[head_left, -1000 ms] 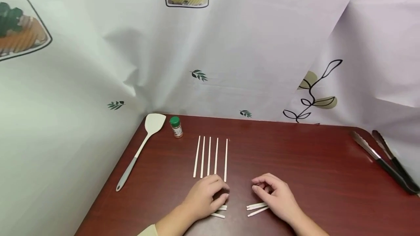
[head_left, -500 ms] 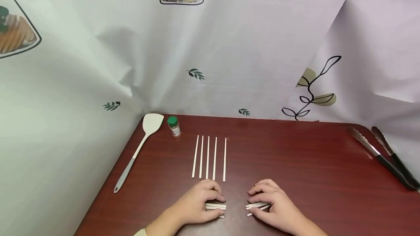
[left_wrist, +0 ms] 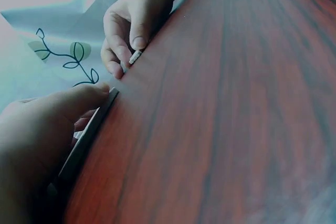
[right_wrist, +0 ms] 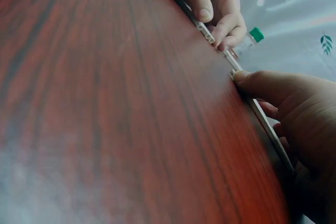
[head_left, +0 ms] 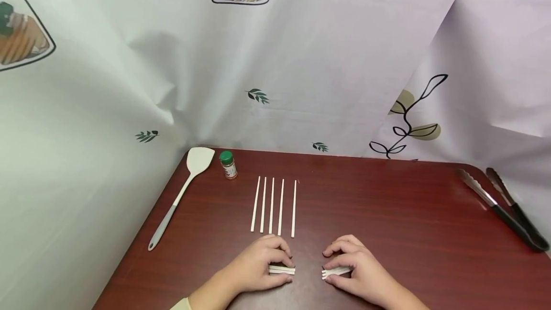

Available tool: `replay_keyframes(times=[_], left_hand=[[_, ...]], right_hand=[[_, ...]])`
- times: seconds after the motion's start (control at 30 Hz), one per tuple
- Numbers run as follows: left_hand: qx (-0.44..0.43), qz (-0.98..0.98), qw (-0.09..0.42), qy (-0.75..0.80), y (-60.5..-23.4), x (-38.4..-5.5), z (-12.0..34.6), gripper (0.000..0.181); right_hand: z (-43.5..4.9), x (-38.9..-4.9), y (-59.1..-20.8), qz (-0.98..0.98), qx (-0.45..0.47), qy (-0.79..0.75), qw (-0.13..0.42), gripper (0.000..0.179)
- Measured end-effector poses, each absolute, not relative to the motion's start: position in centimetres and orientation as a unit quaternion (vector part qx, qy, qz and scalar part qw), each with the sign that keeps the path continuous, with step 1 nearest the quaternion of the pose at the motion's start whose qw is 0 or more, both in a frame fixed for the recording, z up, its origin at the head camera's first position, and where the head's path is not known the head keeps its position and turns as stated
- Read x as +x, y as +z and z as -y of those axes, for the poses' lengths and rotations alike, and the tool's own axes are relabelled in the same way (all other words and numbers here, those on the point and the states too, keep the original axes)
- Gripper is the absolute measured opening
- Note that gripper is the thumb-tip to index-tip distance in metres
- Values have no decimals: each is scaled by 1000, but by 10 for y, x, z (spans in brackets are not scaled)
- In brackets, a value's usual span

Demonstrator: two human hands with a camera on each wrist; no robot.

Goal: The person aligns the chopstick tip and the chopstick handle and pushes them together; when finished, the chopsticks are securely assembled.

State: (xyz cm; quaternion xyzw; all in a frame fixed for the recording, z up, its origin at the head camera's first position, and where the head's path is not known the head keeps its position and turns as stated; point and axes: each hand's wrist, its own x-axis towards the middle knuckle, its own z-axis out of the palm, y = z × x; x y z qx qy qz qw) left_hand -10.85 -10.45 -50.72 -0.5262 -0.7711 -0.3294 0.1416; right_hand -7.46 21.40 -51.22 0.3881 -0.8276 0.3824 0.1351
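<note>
My left hand (head_left: 258,264) gathers a bundle of thin white sticks (head_left: 281,270) between thumb and fingers, low on the dark red table (head_left: 387,204). Facing it across a short gap, my right hand (head_left: 359,269) pinches a second bundle of white sticks (head_left: 336,273), its thumb along the near side. The ends of both bundles point at each other; their outer parts are hidden under the palms. Beyond the left hand lie several separate white sticks (head_left: 271,204), roughly side by side and pointing away. In the right wrist view, the left bundle's ends (right_wrist: 206,32) look squarish.
At the far left a white spatula (head_left: 200,159) with a grey handle lies along the table edge. A green-capped spice jar (head_left: 229,165) stands beside it. Metal tongs (head_left: 508,214) with black handles lie at the right edge. White patterned sheeting (head_left: 323,61) hangs behind the table.
Both hands have lowered their thumbs to the near side of the bundles and closed on them. The loose near stick of each bundle has been drawn in. The row beyond stays put.
</note>
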Motion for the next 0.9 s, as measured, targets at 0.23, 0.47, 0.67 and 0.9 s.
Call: replay_keyframes(times=[0.23, 0.47, 0.67, 0.9], left_hand=[[-508, 781, 144, -332, -508, -107, 101, 12], [-482, 799, 121, -338, -507, -102, 98, 14], [-466, 810, 118, -337, -506, -98, 95, 16], [-435, 841, 112, -302, -504, -92, 92, 17]], right_hand=[[-214, -76, -512, 831, 376, 386, 141, 29], [-212, -75, -512, 831, 368, 391, 145, 32], [-212, -75, -513, 829, 363, 403, 137, 31], [-209, -72, -511, 830, 352, 411, 131, 32]])
